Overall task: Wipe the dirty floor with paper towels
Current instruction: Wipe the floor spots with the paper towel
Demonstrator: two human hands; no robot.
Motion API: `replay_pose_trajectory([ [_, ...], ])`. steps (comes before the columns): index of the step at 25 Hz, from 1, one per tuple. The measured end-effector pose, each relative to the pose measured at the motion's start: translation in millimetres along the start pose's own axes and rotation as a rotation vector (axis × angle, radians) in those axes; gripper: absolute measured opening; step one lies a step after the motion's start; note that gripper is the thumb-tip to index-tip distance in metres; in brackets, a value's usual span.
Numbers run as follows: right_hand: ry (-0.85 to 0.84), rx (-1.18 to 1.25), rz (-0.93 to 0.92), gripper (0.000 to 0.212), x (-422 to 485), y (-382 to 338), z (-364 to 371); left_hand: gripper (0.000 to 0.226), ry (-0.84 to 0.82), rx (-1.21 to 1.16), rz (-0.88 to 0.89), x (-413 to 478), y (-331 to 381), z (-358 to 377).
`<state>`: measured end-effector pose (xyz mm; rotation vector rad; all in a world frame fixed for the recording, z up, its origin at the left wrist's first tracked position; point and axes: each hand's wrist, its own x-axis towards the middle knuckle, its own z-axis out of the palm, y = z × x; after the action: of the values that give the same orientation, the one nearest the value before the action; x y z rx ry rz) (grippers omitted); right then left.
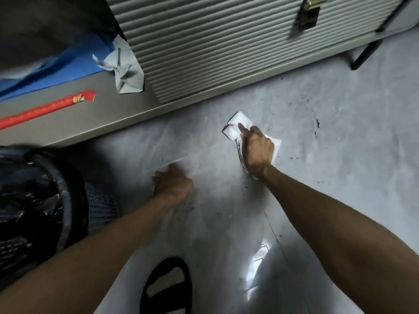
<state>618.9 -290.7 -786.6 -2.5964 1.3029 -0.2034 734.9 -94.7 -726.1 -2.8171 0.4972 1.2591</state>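
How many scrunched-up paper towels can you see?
2. A white paper towel is on the floor under the right hand. A crumpled greyish towel lies on the ledge beside the ribbed cabinet. More may be hidden inside the bin.
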Motion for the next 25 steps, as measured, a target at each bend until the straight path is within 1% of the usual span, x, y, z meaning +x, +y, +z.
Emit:
replay_pose_trajectory([
  [1, 0.05, -0.031, 0.022, 0.043, -8.4, -4.0, 5.7, 0.065, 0.007, -0.034, -0.003, 3.1, 0.6, 3.3],
  [2, 0.084, -0.048, -0.047, 0.046, -27.6, -14.3, 15.9, 0.063, 0.026, -0.073, -0.011, 6.3, -0.2, 5.1],
  [3, 0.059, -0.034, -0.174, 0.051, -59.0, -29.2, 27.4, 0.061, 0.056, -0.107, -0.016, 7.9, -2.0, 5.1],
  [4, 0.018, 0.006, -0.346, 0.052, -98.0, -43.2, 39.8, 0.059, 0.094, -0.133, -0.014, 8.6, -4.5, 4.8],
  [5, -0.029, 0.026, -0.528, 0.047, -136.3, -55.5, 47.2, 0.055, 0.132, -0.158, -0.002, 8.7, -6.4, 3.8],
  [6, -0.034, 0.036, -0.675, 0.043, -159.9, -64.7, 48.9, 0.051, 0.162, -0.181, 0.009, 8.7, -9.3, 3.4],
  [7, -0.075, 0.055, -0.791, 0.042, -163.2, -67.3, 47.3, 0.048, 0.178, -0.203, 0.014, 8.4, -12.8, 3.7],
  [8, -0.075, 0.057, -0.878, 0.041, -148.6, -61.0, 44.7, 0.047, 0.182, -0.222, 0.012, 8.3, -14.6, 3.9],
  [9, -0.037, 0.017, -0.88, 0.042, -123.4, -49.2, 42.4, 0.048, 0.178, -0.231, 0.01, 6.9, -15.4, 5.7],
  [10, 0.01, -0.012, -0.778, 0.043, -92.8, -34.1, 38.0, 0.049, 0.184, -0.237, 0.019, 5.2, -16.2, 9.4],
  [11, 0.057, -0.02, -0.61, 0.045, -57.1, -15.8, 30.0, 0.047, 0.212, -0.234, 0.044, 2.9, -15.8, 12.7],
  [12, 0.068, -0.054, -0.426, 0.044, -25.5, 1.9, 17.3, 0.044, 0.252, -0.216, 0.089, 0.0, -15.3, 16.5],
  [13, 0.04, -0.076, -0.288, 0.043, -5.5, 16.8, 9.1, 0.043, 0.298, -0.184, 0.169, -3.3, -12.9, 19.1],
  [14, 0.019, -0.078, -0.203, 0.041, 3.8, 26.4, 5.6, 0.044, 0.33, -0.155, 0.283, -5.3, -7.7, 21.4],
  [15, 0.036, -0.073, -0.143, 0.039, 2.8, 30.1, 4.3, 0.045, 0.325, -0.123, 0.417, -6.4, 1.8, 24.3],
  [17, 0.101, -0.03, -0.107, 0.038, -18.4, 31.1, 4.4, 0.047, 0.276, -0.017, 0.633, -7.5, 28.5, 29.9],
  [19, 0.095, 0.0, -0.186, 0.039, -57.9, 37.4, 6.5, 0.053, 0.199, 0.097, 0.705, -9.7, 57.8, 32.4],
  [21, 0.048, -0.026, -0.247, 0.039, -79.5, 50.8, 5.2, 0.067, 0.098, 0.2, 0.677, -12.8, 81.1, 34.2],
  [23, 0.068, -0.035, -0.258, 0.042, -46.2, 63.6, 1.4, 0.085, -0.014, 0.309, 0.614, -15.2, 93.0, 33.5],
  [25, 0.095, -0.138, -0.141, 0.045, 4.7, 67.2, -4.3, 0.09, -0.071, 0.371, 0.575, -17.0, 99.0, 32.8],
])
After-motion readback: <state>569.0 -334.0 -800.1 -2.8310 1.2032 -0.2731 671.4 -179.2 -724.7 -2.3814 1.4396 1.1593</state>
